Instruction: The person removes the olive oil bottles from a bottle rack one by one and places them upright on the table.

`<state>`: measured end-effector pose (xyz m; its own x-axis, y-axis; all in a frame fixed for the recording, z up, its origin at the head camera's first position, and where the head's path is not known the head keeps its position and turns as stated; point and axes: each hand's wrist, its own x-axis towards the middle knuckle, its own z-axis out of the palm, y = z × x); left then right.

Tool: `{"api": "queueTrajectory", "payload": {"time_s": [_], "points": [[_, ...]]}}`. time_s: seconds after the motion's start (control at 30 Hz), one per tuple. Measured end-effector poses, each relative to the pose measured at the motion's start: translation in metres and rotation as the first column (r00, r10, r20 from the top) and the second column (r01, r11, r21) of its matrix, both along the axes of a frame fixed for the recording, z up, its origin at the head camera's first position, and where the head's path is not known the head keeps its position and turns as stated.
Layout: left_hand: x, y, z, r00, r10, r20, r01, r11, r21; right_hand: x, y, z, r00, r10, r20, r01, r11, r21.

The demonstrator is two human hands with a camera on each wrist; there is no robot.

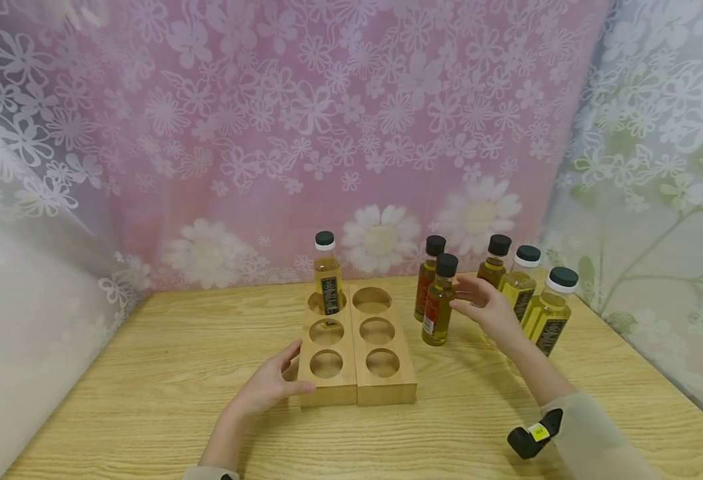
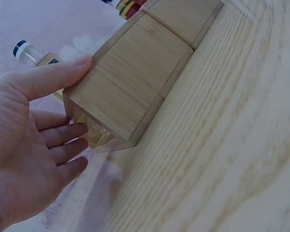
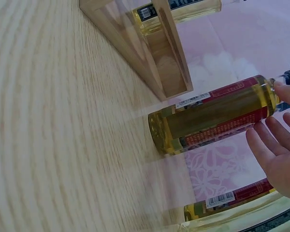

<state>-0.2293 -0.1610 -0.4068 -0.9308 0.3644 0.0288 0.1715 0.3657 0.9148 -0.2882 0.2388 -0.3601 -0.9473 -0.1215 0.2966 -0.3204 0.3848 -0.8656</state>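
Observation:
My left hand [image 1: 267, 383] holds the near left corner of a wooden bottle rack [image 1: 327, 395], thumb at the front and fingers along its side. In the left wrist view the thumb lies over an edge and the fingertips meet the side. A pale oil bottle [image 1: 329, 283] with a dark cap stands in that rack's far hole. My right hand [image 1: 489, 310] is at the upper part of a red-labelled oil bottle [image 1: 438, 310], its fingers fairly straight. The right wrist view shows the thumb by the bottle's neck [image 3: 276, 87] and fingertips along one side.
A second wooden rack [image 1: 387, 395] abuts the first, with three round holes. Behind the nearest red-labelled bottle stands another dark oil bottle [image 1: 426, 287]. Farther right are a black-capped bottle [image 1: 493, 267] and two pale oil bottles, the nearer one [image 1: 548, 320] partly behind my right arm.

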Motion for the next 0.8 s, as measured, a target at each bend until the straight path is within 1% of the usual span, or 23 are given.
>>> {"api": "queueTrajectory", "payload": {"time_s": [0.27,0.4,0.53,0.63,0.8], "points": [[0.000,0.001,0.000,1.000,0.010,0.003,-0.010,1.000,-0.006,0.015,0.002,0.006,0.999,-0.013,-0.034,0.013,1.000,0.015],[0.001,0.001,0.000,1.000,0.013,0.008,-0.013,1.000,-0.001,0.021,-0.003,0.011,0.999,-0.005,-0.036,0.006,1.000,0.021],[0.001,0.001,0.000,1.000,0.012,-0.005,-0.012,1.000,-0.005,0.025,-0.013,0.018,0.999,0.034,-0.017,-0.035,0.999,-0.023],[0.001,0.001,0.000,1.000,0.014,-0.017,-0.014,1.000,-0.012,0.025,-0.025,0.024,0.997,0.083,-0.005,-0.083,0.994,-0.069],[0.001,0.001,-0.001,1.000,0.020,-0.002,-0.020,1.000,-0.010,0.023,-0.045,0.036,0.991,0.137,-0.002,-0.137,0.988,-0.068]]}}
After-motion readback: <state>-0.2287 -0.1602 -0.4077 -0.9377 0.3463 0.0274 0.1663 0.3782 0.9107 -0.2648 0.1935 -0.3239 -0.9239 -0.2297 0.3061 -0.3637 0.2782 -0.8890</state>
